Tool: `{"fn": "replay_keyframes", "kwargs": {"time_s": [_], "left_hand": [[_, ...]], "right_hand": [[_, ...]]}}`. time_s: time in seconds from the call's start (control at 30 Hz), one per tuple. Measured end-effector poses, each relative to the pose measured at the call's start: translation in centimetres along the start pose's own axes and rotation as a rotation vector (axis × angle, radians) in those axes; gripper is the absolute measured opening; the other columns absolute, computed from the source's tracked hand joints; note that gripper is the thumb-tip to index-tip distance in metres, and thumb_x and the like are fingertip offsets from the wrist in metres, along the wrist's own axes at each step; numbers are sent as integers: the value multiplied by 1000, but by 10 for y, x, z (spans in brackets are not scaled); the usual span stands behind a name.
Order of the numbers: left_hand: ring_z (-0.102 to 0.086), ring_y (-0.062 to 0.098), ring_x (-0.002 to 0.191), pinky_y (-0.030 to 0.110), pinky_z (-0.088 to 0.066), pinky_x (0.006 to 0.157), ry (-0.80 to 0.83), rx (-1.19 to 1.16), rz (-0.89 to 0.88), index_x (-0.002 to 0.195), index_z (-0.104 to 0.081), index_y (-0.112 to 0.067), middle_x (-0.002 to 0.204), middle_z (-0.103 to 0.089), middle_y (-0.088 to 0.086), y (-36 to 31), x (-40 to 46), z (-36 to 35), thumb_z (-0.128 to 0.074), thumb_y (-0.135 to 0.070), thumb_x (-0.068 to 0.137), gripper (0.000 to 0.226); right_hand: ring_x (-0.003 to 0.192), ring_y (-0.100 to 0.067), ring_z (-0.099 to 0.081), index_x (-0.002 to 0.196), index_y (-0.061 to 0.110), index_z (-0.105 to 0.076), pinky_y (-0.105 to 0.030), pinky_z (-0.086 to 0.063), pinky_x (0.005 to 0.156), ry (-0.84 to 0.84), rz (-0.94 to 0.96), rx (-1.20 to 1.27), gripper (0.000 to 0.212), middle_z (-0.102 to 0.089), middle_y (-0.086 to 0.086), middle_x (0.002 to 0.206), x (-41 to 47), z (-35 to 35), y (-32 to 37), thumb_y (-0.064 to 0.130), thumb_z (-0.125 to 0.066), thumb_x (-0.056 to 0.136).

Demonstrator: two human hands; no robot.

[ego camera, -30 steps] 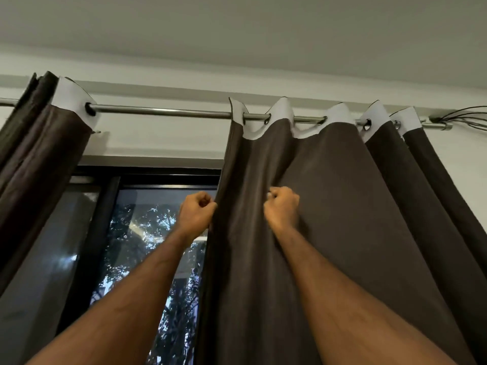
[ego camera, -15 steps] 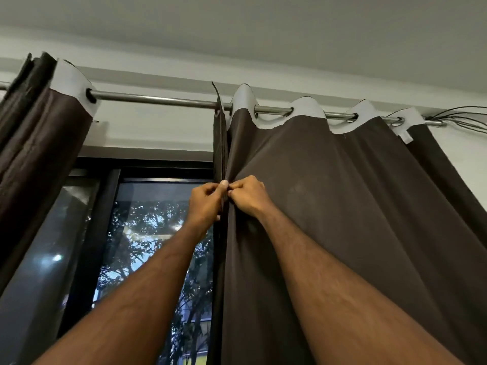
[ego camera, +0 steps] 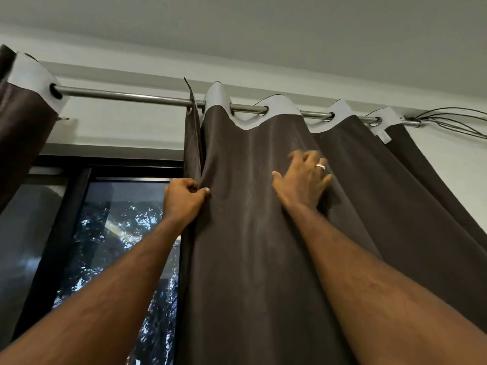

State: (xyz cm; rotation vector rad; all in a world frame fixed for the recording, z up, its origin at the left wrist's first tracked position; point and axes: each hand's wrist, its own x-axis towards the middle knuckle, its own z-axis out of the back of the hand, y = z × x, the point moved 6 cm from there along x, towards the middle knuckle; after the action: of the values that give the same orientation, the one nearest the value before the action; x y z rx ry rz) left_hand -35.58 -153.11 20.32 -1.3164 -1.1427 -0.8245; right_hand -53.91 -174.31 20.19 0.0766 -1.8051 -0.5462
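1. At the far left, a bunched dark brown fabric curtain (ego camera: 23, 133) is hanging by its white header from a straight silver metal rod (ego camera: 126, 96). The rod is running across the pale wall just under the ceiling.
2. Below the rod, a black-framed glass window (ego camera: 126, 219) is showing tree foliage and sky between the two curtains.
3. The left hand (ego camera: 181, 198) is reaching up in front of the window's right part and gripping the left edge of a wide dark brown fabric curtain panel (ego camera: 250, 259). Its fingers (ego camera: 184, 184) are curling tightly around the folded hem, with the thumb pressing on the front of the cloth.
4. That curtain panel is hanging from the rod by metal eyelets in its white top band, spreading from the middle of the view towards the right edge. Its left hem is doubling back in a narrow fold above the left hand.
5. The right hand (ego camera: 303, 180) is lying flat against the panel's front, well to the right of the left hand and below the white band. Its fingers (ego camera: 311, 159) are spreading wide and holding nothing, only pressing on the cloth, and their tips are showing blurred.
6. A silver ring (ego camera: 320, 166) is sitting on one finger of the right hand.
7. At the far right, a bundle of thin dark wires (ego camera: 453, 119) is fanning out from the rod's end against the wall.
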Motion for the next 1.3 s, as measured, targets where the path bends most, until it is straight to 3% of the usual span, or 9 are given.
{"fn": "replay_keyframes", "kwargs": {"time_s": [0.13, 0.33, 0.53, 0.7, 0.87, 1.0, 1.17, 1.23, 1.3], "left_hand": [[-68, 20, 77, 36, -59, 77, -34, 30, -13, 77, -72, -19, 72, -68, -3, -9, -6, -6, -82, -25, 81, 12], [-68, 20, 80, 39, -59, 80, -42, 145, -56, 84, -74, -16, 79, -69, -1, -22, -9, -11, -82, -30, 81, 17], [-67, 22, 77, 43, -60, 75, -50, 205, -68, 70, -69, -17, 74, -69, 1, -23, -8, 3, -85, -31, 78, 22], [-55, 15, 61, 36, -50, 63, 73, 21, -99, 64, -66, -9, 63, -64, 12, -22, -3, 1, -81, -15, 79, 22], [-51, -1, 53, 24, -44, 57, 170, 2, -130, 63, -64, -21, 59, -61, -6, -20, -6, 19, -78, -10, 84, 28], [-65, 17, 68, 44, -55, 64, 225, -41, -157, 75, -72, -19, 71, -70, 8, -26, -11, 25, -72, -17, 91, 16], [-71, 23, 75, 43, -61, 69, 167, 11, -129, 84, -74, -9, 76, -72, 10, -23, -17, 15, -82, -17, 82, 12], [-69, 19, 70, 44, -62, 70, 129, 71, -95, 76, -73, -14, 72, -71, 6, -20, -16, 11, -80, -15, 81, 8], [-69, 21, 72, 46, -62, 72, 94, 103, -73, 70, -71, -21, 70, -70, 4, -15, -15, 9, -74, -17, 79, 10]], "right_hand": [[133, -34, -42, 132, 17, -47, -59, -32, 103, 164, -192, -7, 89, -50, -12, 138, 19, -16, -55, 70, -76, 67], [106, -32, -64, 109, 16, -69, -47, -41, 95, 201, -87, 153, 17, -70, -9, 109, 15, -35, -53, 27, -59, 98], [111, -32, -62, 110, 12, -69, -44, -48, 90, 239, -85, 186, 29, -69, -12, 111, -4, -43, -18, 30, -48, 103], [97, -33, -65, 86, 11, -73, -35, -49, 78, 588, 335, 540, 27, -72, -14, 97, -39, -49, 113, 28, -56, 98], [89, -26, -67, 77, 15, -72, -45, -57, 85, 737, 255, 590, 32, -71, -7, 88, -41, -68, 129, 35, -57, 96], [95, -25, -66, 84, 15, -76, -46, -55, 92, 818, 161, 637, 26, -72, -7, 94, -42, -70, 131, 34, -60, 93], [96, -26, -60, 88, 10, -72, -41, -47, 92, 926, 204, 604, 31, -65, -5, 89, -45, -58, 125, 23, -48, 101], [96, -25, -60, 81, 23, -68, -43, -49, 97, 906, 211, 571, 29, -63, -3, 92, -48, -57, 115, 29, -48, 101], [104, -22, -60, 87, 32, -68, -47, -48, 99, 676, 173, 511, 18, -64, 1, 105, -42, -51, 92, 39, -55, 97]]}}
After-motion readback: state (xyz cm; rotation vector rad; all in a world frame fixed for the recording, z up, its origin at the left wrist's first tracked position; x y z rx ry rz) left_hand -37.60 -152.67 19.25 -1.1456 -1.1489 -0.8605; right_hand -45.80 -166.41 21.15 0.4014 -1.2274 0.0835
